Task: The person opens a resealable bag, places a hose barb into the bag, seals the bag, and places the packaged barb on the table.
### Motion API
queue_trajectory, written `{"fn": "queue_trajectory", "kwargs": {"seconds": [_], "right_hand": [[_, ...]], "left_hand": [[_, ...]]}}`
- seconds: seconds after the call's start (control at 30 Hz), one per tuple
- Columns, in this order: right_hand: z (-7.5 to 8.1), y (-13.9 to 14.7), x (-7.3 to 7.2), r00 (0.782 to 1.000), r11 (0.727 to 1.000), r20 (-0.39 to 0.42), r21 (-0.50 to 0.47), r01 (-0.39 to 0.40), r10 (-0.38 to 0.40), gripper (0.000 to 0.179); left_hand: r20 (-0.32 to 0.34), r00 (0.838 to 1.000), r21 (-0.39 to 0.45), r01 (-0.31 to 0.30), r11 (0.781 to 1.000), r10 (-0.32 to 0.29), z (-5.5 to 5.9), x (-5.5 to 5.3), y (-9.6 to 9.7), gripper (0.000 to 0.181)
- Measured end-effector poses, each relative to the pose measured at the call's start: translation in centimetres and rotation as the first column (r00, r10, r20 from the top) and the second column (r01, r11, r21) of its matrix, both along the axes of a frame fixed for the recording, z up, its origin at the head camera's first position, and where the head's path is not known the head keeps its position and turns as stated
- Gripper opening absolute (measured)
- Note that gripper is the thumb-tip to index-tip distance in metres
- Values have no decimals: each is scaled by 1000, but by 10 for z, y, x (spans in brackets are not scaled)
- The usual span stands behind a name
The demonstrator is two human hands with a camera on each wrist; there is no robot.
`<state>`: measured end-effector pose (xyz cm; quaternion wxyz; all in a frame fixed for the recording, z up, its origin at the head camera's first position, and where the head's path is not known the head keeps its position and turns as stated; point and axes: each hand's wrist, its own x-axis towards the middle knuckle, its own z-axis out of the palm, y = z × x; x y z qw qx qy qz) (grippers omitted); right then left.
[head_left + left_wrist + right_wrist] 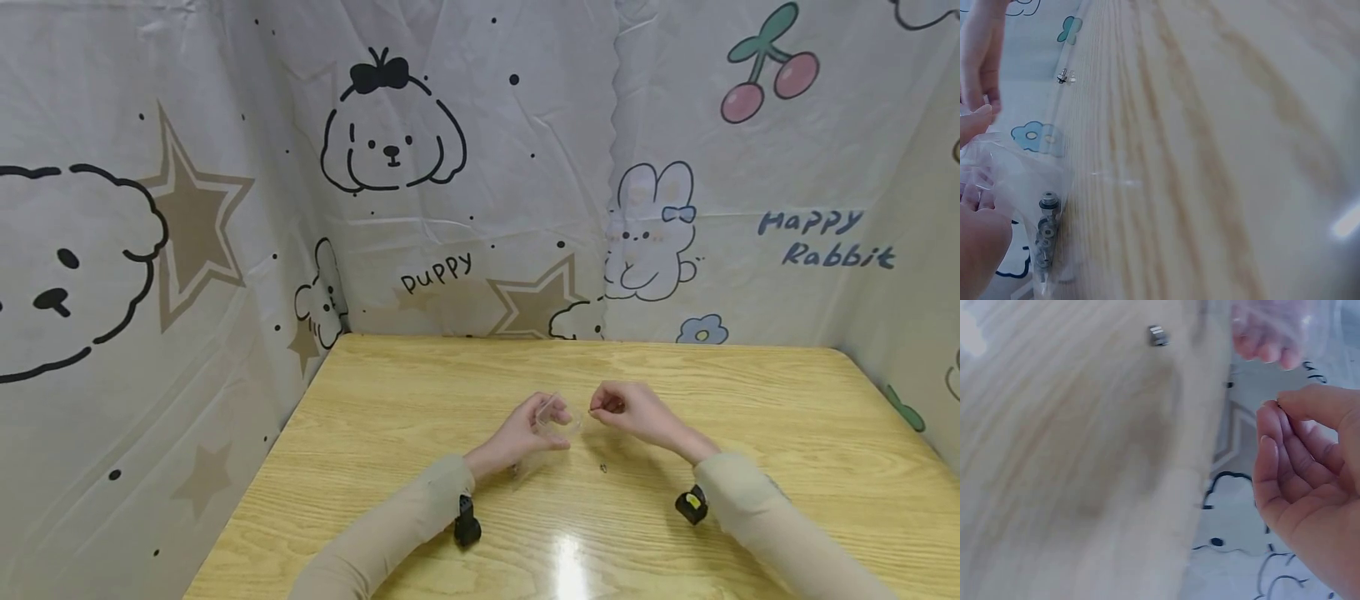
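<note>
While the head view's centre shows the left hand [517, 435] gripping a clear bag [576, 423], one metal piece [603, 468] lies below right on the tabletop [420, 383], still unbagged. Lower left in the left-wrist view, several metal fittings [1047, 234] sit bagged already. At the right-wrist view's right, the right hand [1313, 456] pinches something tiny [1279, 405], apparently yet to be bagged.

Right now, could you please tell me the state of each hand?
Left hand: closed, holding a clear plastic bag.
Right hand: closed, pinching a tiny piece too small to identify.
</note>
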<state>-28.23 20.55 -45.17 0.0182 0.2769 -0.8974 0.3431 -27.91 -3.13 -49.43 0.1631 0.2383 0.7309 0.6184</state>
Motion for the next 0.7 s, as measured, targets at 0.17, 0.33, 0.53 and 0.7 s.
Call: {"fn": "queue_trajectory", "kwargs": {"seconds": [0.17,0.33,0.53,0.7], "right_hand": [[18,-5,3,997,999,-76,-50,-11,7,5],[34,-12,7,994,996,-109,-83,-28,19,6],[39,-21,12,987,990,-136,-98,-97,84,7],[37,-25,16,982,983,-134,-111,-148,133,9]], "left_hand": [[7,1000,12,8,1000,-8,2,0,0,51],[18,1000,31,23,999,-23,2,1,0,50],[49,997,76,56,996,-60,1,2,0,48],[43,997,83,57,995,-61,0,2,0,47]]}}
